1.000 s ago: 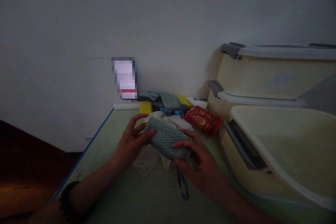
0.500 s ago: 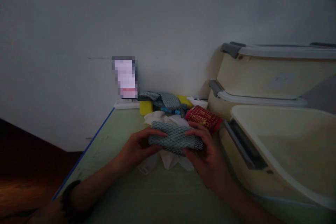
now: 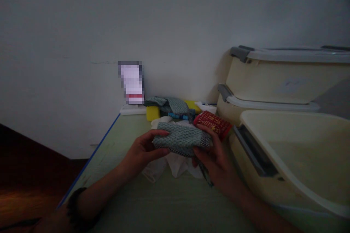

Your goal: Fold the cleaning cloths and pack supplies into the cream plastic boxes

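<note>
A grey-green textured cloth [image 3: 182, 134], folded into a small bundle with a darker checked underside, is held between both hands above the table. My left hand [image 3: 143, 149] pinches its left end, thumb below and fingers on top. Closed on the right end, my right hand [image 3: 214, 151] has its thumb at the front, and a dark strip of the cloth dangles below it. Under the bundle lies crumpled white plastic [image 3: 177, 165], partly hidden by the cloth. A red packet with gold print [image 3: 214, 122] rests just behind my right hand.
Against the wall are another grey-green cloth [image 3: 175, 105], a yellow block [image 3: 153, 113], a blue item [image 3: 177, 116] and a phone [image 3: 132, 83] with blurred screen on a white stand [image 3: 133, 110]. A cream open bin [image 3: 253, 167] stands right, with lidded boxes [image 3: 268, 80] behind.
The cloth bundle has tilted a little, showing more of its checked underside. My right fingers have shifted on its end, and a dark strip now hangs below that hand.
</note>
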Demonstrator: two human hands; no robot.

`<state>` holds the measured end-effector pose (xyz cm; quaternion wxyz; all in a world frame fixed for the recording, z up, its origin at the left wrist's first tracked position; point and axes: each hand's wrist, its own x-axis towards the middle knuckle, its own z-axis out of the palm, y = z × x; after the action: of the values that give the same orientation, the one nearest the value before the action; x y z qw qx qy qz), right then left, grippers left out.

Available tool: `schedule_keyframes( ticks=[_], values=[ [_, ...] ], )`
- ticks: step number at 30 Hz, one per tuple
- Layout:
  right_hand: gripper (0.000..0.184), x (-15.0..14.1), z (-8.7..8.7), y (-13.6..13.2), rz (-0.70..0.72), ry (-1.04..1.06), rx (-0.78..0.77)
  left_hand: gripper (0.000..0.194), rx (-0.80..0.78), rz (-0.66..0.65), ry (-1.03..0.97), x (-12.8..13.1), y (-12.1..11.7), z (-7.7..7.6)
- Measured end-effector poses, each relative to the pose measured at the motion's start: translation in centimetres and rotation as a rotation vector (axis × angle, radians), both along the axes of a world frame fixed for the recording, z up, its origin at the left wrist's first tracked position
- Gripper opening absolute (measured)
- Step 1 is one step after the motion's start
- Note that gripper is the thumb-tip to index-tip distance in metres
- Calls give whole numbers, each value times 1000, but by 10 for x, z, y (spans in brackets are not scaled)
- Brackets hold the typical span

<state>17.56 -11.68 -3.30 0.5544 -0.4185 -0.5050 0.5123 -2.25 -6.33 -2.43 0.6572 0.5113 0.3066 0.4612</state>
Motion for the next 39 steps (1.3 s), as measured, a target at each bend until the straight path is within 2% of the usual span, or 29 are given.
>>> schedule_keyframes(
  ticks=[4, 7, 11, 16, 22, 26, 31, 35, 39],
  values=[
    [49, 3, 3, 2, -70, 9, 4, 46, -23, -103, -5, 2, -4, 2],
    [45, 5, 6, 2, -88, -28, -27, 39, -26, -146, 7, 2, -6, 4],
    [38, 4, 7, -1, -61, -43, -53, 26, 9, -102, 27, 1, -6, 3],
    [34, 2, 6, -3, -15, -3, -90, 26, -59, -29, 19, 0, -3, -1],
    [47, 3, 5, -4, 61, 21, -48, 24, -89, -40, -3, 2, -4, 1],
    [33, 5, 4, -5, 29, 11, -84, 20, -95, -83, -96, 2, -6, 4],
    [17, 5, 3, -3, 75, 143, -194, 18, -51, -90, -123, 1, -9, 6],
    [12, 4, 4, -1, 109, 235, -222, 22, -17, -125, -158, 0, -9, 5],
    [12, 3, 3, 1, 105, 284, -242, 17, 8, -173, -162, -1, -9, 5]
  ],
)
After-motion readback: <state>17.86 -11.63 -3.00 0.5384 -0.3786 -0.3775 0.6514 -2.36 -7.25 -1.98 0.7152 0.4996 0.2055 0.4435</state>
